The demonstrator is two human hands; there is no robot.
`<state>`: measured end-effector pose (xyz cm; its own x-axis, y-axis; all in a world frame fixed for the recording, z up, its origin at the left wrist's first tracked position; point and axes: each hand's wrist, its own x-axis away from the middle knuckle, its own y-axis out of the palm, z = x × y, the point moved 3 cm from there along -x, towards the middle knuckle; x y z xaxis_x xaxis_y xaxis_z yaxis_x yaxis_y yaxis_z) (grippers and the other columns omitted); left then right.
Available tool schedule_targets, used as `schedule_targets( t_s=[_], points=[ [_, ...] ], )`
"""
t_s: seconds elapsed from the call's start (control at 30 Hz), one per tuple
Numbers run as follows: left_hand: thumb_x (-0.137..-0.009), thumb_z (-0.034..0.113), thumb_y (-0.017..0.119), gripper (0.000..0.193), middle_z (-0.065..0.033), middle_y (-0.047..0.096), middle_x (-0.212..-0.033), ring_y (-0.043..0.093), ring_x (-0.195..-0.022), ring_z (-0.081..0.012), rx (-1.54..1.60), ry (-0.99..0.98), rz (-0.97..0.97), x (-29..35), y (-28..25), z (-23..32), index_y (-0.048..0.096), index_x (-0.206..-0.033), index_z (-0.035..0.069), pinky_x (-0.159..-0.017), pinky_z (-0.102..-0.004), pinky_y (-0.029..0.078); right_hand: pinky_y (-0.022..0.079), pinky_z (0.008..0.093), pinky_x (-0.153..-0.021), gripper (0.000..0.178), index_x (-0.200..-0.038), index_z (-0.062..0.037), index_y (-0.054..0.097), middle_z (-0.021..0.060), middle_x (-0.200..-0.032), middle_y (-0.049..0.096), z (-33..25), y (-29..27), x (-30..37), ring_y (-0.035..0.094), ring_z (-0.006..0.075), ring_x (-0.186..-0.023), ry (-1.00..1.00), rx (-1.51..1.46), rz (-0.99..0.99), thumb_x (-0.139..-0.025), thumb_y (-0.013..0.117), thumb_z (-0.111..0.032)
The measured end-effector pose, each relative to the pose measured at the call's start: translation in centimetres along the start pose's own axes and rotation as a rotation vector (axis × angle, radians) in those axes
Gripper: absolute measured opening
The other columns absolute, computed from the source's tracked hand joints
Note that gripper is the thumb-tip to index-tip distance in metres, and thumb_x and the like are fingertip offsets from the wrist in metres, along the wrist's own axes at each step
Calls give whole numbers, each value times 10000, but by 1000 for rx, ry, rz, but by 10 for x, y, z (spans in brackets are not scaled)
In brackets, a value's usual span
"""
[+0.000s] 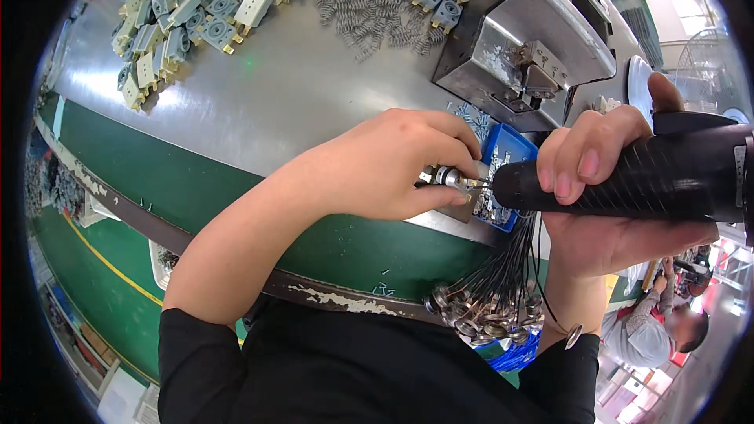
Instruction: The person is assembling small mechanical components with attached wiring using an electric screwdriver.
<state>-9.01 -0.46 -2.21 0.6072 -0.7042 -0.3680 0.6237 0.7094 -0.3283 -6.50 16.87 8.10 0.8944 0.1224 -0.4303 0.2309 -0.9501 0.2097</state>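
My right hand (593, 161) is wrapped round a thick black electric screwdriver (675, 177), which lies almost level with its nose toward the left. Between the thumb and fingers of my left hand (404, 153) is a small part with a round metal body and metal tabs (449, 176). The screwdriver's thin bit meets that part, or comes very close to it; the exact contact is too small to tell. Just behind the meeting point sits a blue tray (518, 138) of small metal pieces, partly covered by the screwdriver.
Many grey and cream switch-like housings (212, 12) are piled at the far left, beside loose springs (377, 22). A metal fixture (530, 47) stands behind the tray. Black wires with round metal discs (487, 318) hang at the near edge. Another person (652, 334) sits at right.
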Motion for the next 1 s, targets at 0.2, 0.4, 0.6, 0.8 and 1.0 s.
schedule_targets(
  t_s=[0.2, 0.4, 0.6, 0.8, 1.0],
  points=[
    [-835, 161, 815, 267, -116, 740, -1161, 724, -1032, -326, -11, -16, 2, 2, -1, 1, 790, -1066, 30, -913, -409, 577, 457, 325, -536, 1199, -1576, -15, 308, 36, -815, 521, 0, 4, 3, 512, 143, -593, 59, 37, 45, -824, 538, -920],
    [-841, 169, 813, 263, -120, 737, -1165, 722, -1037, -323, -32, -5, 3, 1, -1, 2, 794, -1065, 33, -921, -413, 576, 455, 334, -544, 1203, -1584, -17, 307, 48, -817, 531, 0, 1, 0, 528, 157, -608, 17, -10, -10, -821, 559, -912],
    [-803, 90, 837, 270, -137, 726, -1160, 706, -1062, -338, 8, -18, -11, 2, -1, 2, 771, -1055, 18, -929, -417, 568, 450, 329, -544, 1187, -1583, -4, 305, 48, -827, 539, 0, 0, 0, 528, 158, -608, 8, -74, 6, -840, 565, -891],
    [-804, 87, 833, 264, -139, 728, -1155, 708, -1056, -339, 3, -13, 0, 2, -1, 0, 773, -1053, 21, -926, -418, 569, 451, 323, -544, 1181, -1582, 6, 306, 43, -843, 541, -2, 2, -1, 522, 151, -606, -27, -83, 4, -853, 540, -893],
    [-801, 94, 834, 271, -143, 728, -1154, 710, -1049, -342, -8, 12, 1, 1, 0, 1, 772, -1053, 16, -918, -416, 572, 450, 325, -541, 1193, -1587, 6, 303, 42, -840, 540, -1, 2, 1, 515, 147, -601, -40, -46, -29, -846, 539, -898]
  ],
)
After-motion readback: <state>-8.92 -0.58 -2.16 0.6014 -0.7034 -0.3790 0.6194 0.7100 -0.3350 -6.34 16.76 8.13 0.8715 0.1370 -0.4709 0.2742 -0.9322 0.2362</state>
